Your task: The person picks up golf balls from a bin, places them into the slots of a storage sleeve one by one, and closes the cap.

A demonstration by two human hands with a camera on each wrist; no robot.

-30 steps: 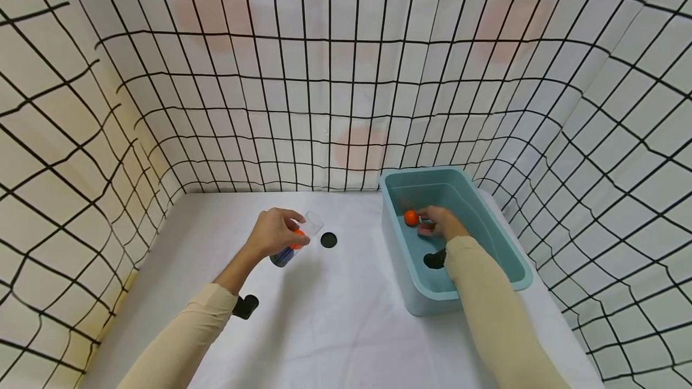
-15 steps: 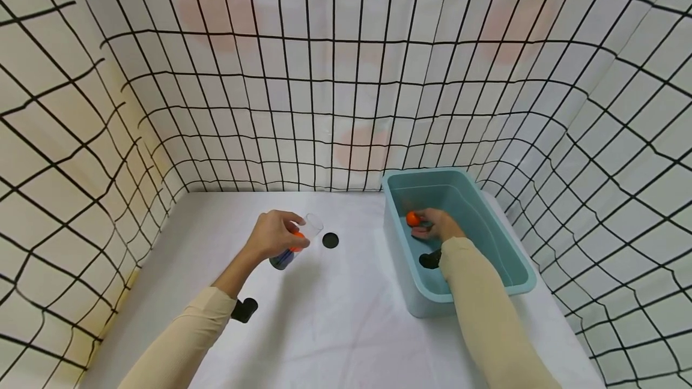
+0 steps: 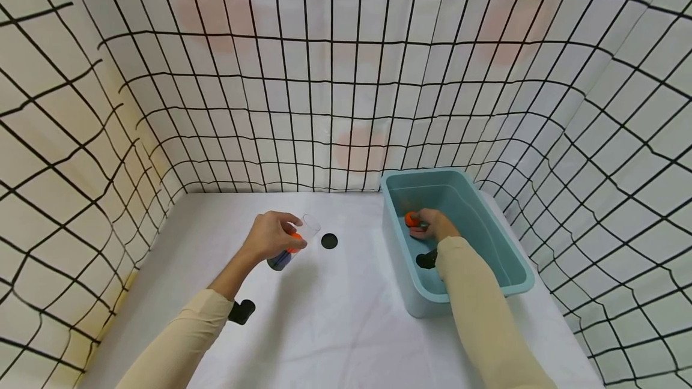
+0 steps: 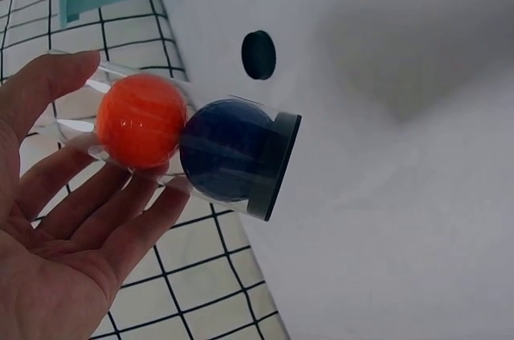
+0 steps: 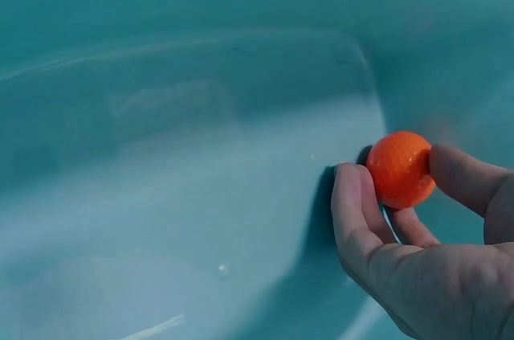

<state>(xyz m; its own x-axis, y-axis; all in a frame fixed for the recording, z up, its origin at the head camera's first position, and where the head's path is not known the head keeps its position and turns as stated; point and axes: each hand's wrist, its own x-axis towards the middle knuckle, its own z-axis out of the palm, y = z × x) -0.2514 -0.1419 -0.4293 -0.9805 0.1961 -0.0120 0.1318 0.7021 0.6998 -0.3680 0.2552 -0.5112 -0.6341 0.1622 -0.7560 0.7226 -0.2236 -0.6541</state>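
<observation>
Inside teal bin [image 3: 508, 257], at 3 o'clock: right hand [image 3: 432, 225] pinches orange ball [image 5: 401, 169]; left hand [image 3: 269, 236] grips clear tube [image 4: 193, 143] with 2 balls.

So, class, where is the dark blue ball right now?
The dark blue ball sits inside the clear tube held by the left hand, beside an orange ball.

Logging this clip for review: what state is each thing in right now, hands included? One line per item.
Clear tube: tilted, held off the table, black base cap on, top end uncapped.
Blue ball: inside tube, against the base.
Orange ball in tube: touching the blue ball.
Left hand: gripping the tube.
Loose orange ball: pinched inside the bin.
Right hand: pinching that ball.
Teal bin: upright, open-topped.
Black cap: flat on table.
</observation>
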